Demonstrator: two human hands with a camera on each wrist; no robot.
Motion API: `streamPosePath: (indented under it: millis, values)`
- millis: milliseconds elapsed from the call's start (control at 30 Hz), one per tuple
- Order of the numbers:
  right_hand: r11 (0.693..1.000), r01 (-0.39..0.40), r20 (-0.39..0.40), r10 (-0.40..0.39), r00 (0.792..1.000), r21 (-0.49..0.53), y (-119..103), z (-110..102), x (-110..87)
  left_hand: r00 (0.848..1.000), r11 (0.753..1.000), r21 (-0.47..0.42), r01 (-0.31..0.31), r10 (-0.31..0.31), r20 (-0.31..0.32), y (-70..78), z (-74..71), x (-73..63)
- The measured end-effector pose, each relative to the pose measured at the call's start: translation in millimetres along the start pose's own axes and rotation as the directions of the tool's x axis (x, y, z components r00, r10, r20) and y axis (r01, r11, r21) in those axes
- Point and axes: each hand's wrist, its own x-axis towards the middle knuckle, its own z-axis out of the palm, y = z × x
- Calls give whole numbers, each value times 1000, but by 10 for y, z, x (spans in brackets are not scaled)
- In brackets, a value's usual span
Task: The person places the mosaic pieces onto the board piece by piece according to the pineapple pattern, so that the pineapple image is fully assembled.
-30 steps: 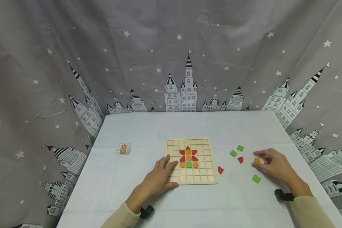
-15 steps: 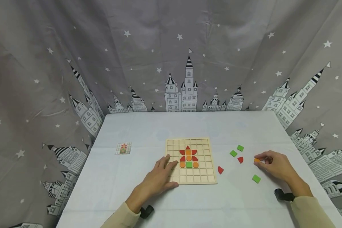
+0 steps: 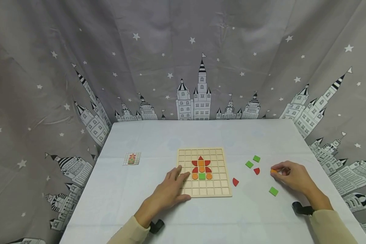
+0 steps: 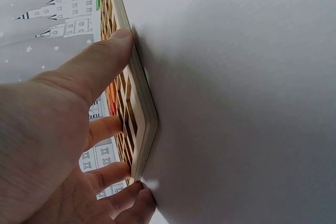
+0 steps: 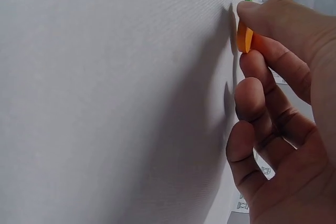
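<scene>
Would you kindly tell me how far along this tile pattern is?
Done: the red, orange and green tile figure sits on the wooden grid board, the left hand resting at its corner. In hand: the right hand pinches an orange disc, off the board. Probably left: three green squares and two red quarter circles, loose on the white tablecloth.

Castle-print curtain [image 3: 170, 64] behind white table [image 3: 158, 139]

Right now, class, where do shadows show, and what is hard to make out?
Right wrist view: a soft, dark shadow on the white cloth beside the right hand; left wrist view: grey shading on the cloth by the board; head view: fairly even light, the card too small to read closely.
</scene>
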Motion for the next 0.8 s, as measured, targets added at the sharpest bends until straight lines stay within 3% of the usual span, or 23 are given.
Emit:
streamPosePath:
  millis: [467,800]
  values:
    - [1000,-7,23,7,1000,3,-162,-30,36,1000,1000,0,-10,10,-10,-22,6,-3]
    - [994,101,-17,-100,995,33,-362,-15,66,1000,1000,3,-10,10,-5,-21,18,-3]
